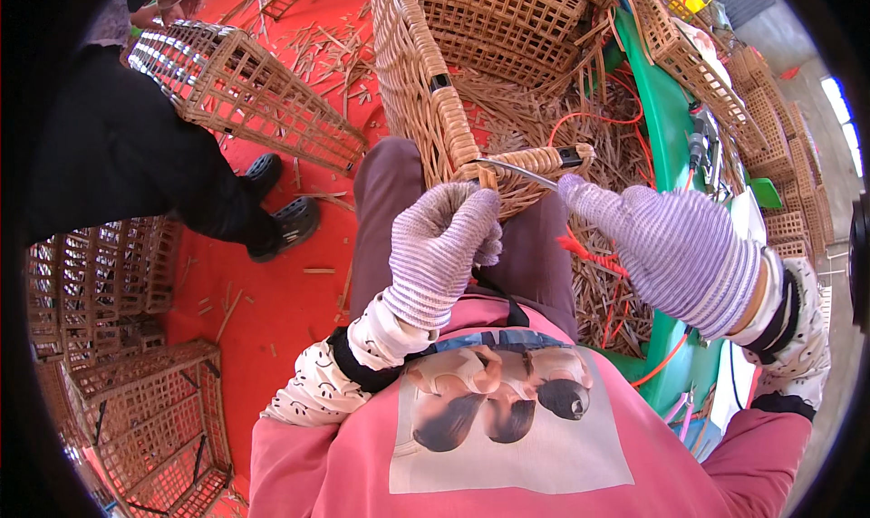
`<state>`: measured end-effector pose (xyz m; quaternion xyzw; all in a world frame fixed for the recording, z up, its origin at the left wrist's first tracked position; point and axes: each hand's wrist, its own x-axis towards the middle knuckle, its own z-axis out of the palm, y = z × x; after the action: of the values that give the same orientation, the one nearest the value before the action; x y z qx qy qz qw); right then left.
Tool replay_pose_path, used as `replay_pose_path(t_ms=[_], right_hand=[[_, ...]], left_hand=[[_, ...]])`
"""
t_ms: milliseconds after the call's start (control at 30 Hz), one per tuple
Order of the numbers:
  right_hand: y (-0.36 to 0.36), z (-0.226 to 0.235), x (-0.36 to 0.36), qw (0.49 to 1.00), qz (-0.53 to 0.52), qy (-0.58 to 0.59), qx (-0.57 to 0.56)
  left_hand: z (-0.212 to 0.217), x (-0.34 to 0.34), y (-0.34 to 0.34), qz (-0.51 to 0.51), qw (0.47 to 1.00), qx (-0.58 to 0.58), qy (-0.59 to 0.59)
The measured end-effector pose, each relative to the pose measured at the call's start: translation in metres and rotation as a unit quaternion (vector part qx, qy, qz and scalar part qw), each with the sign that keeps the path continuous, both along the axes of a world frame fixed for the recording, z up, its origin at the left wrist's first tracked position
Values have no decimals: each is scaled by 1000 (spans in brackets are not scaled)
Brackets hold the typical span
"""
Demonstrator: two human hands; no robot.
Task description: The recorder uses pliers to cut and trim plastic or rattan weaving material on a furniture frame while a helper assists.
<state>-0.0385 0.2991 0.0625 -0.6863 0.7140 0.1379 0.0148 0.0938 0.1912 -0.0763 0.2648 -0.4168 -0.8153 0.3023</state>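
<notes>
A woven wicker basket [426, 92] leans between my knees, with the corner of its thick wrapped rim [535, 162] towards me. My left hand [441, 251], in a striped lilac-and-white glove, is closed just under that corner, fingertips bunched against the weave. Whatever it pinches is hidden by the fingers. My right hand [671, 251], gloved alike, grips a slim, slightly curved metal tool [524, 174]. The tool's handle is covered by the glove, and its narrow tip reaches the wrapped corner just above my left fingers.
Another person's hand [172, 0] is by an open-weave basket [263, 92] at the upper left. More baskets [149, 409] stand at the lower left. Cane offcuts [607, 300] lie around the green table edge [660, 110], with orange cord [666, 362] and a compact tool [700, 142]. The floor [217, 282] is red.
</notes>
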Motion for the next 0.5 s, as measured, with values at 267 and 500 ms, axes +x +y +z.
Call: replay_pose_path(t_ms=[267,500], right_hand=[[-39,35,3,875,-235,-409,110],[-10,-32,47,662,-384,-641,-60]], left_hand=[[-7,2,-5,-20,1000,0,4],[-7,11,-15,-12,999,22,21]])
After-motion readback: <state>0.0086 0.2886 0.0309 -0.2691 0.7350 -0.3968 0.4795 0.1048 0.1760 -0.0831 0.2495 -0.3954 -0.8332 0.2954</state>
